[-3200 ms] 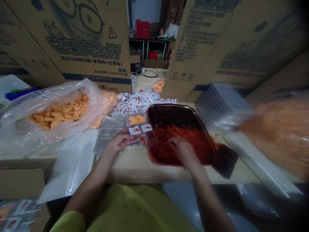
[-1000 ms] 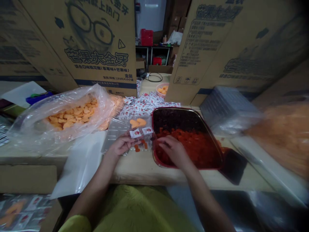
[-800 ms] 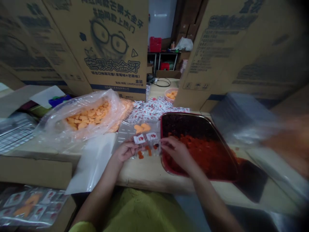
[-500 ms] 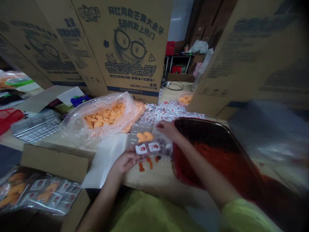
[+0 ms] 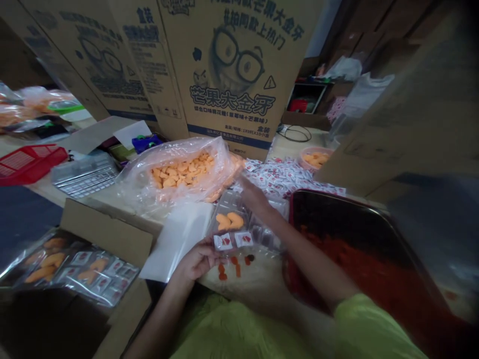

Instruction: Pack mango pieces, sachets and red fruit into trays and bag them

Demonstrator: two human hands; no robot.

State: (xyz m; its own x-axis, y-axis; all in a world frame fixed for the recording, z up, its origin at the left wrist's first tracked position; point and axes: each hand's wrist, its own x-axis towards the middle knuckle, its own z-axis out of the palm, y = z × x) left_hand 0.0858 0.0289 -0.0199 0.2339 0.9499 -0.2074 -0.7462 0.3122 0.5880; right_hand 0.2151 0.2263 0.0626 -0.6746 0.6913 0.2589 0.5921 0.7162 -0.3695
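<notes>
My left hand (image 5: pixel 198 262) grips the near edge of a clear plastic compartment tray (image 5: pixel 239 227). The tray holds orange mango-shaped pieces (image 5: pixel 227 222) and a white-and-red sachet (image 5: pixel 223 241) beside another sachet (image 5: pixel 243 239). Small red-orange pieces (image 5: pixel 234 267) sit in its near cells. My right hand (image 5: pixel 254 196), blurred, stretches across that tray toward a heap of white-and-red sachets (image 5: pixel 288 174). Its fingers are close to the heap, but whether they hold one is hidden. Under my right forearm lies a red-rimmed metal pan (image 5: pixel 359 239) of red-orange pieces.
A clear bag of orange pieces (image 5: pixel 179 172) lies behind the tray. A white plastic sheet (image 5: pixel 175 242) is at my left. An open carton of sealed packs (image 5: pixel 75 271) sits lower left. Large printed cartons (image 5: pixel 232 75) stand along the back of the bench.
My right hand has left the red pieces in the pan and moved forward over the clear tray toward the sachets. The view has swung left, shifting everything rightward. More small pieces now sit in the clear tray.
</notes>
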